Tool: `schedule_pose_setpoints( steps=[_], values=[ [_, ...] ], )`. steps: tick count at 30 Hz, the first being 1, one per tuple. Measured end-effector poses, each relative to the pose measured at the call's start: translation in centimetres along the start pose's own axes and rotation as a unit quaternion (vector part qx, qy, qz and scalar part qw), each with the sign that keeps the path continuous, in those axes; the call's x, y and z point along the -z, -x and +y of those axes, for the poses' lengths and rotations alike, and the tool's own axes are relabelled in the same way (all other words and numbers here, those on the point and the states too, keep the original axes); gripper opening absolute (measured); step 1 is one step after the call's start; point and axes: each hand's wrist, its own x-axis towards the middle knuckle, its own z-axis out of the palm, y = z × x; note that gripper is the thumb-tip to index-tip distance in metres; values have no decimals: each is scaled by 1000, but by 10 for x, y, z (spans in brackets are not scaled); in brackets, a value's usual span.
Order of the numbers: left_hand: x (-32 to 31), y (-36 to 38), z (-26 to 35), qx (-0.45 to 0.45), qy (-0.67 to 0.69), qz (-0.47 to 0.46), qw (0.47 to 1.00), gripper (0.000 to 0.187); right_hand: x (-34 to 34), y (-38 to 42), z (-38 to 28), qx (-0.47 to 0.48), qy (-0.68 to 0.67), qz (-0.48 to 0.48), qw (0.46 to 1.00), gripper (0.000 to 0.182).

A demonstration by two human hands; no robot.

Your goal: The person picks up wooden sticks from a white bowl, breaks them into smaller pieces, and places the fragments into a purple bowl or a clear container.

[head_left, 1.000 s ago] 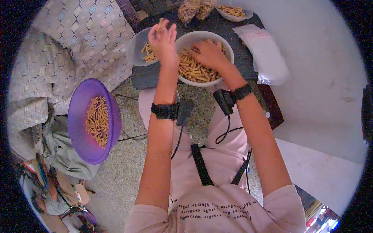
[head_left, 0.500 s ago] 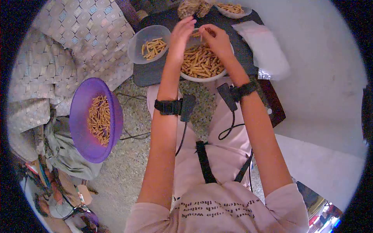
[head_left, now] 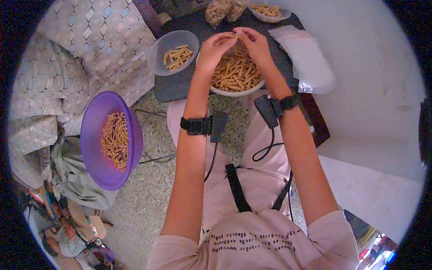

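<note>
Above a white bowl (head_left: 234, 94) piled with golden-brown snack sticks (head_left: 236, 74), my two hands meet at the fingertips. My left hand (head_left: 215, 50) is closed in a pinch on a small snack stick (head_left: 230, 36). From the other side, the thumb and fingers of my right hand (head_left: 255, 46) close on the same stick, which they partly hide. Left of the bowl stands a clear plastic bowl (head_left: 157, 54) holding a smaller heap of sticks.
The bowls stand on a dark table (head_left: 173, 90). Plastic bags of brown food (head_left: 218, 13), a small bowl of sticks (head_left: 270, 17) and clear plastic bags (head_left: 308, 60) lie around it. Lower left is a purple basin (head_left: 96, 157) with more sticks. Cables hang from my wrist straps.
My left hand has come down and right from beside the bowl to meet my right hand. Their fingertips now join on a snack stick.
</note>
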Motion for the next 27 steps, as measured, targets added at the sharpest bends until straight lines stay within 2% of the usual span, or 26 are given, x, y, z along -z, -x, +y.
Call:
schedule_pose_setpoints(
  steps=[10, 22, 27],
  values=[
    [-3, -1, 1, -84, -89, 15, 992, 26, -1, 3, -6, 10, 16, -19, 1000, 27],
    [-3, 1, 3, -61, -91, 20, 994, 26, 0, 1, 2, -8, 7, -16, 1000, 30],
    [-4, 1, 2, -96, -62, 28, 993, 18, -1, 2, -3, -10, -10, -12, 1000, 29]
  ],
)
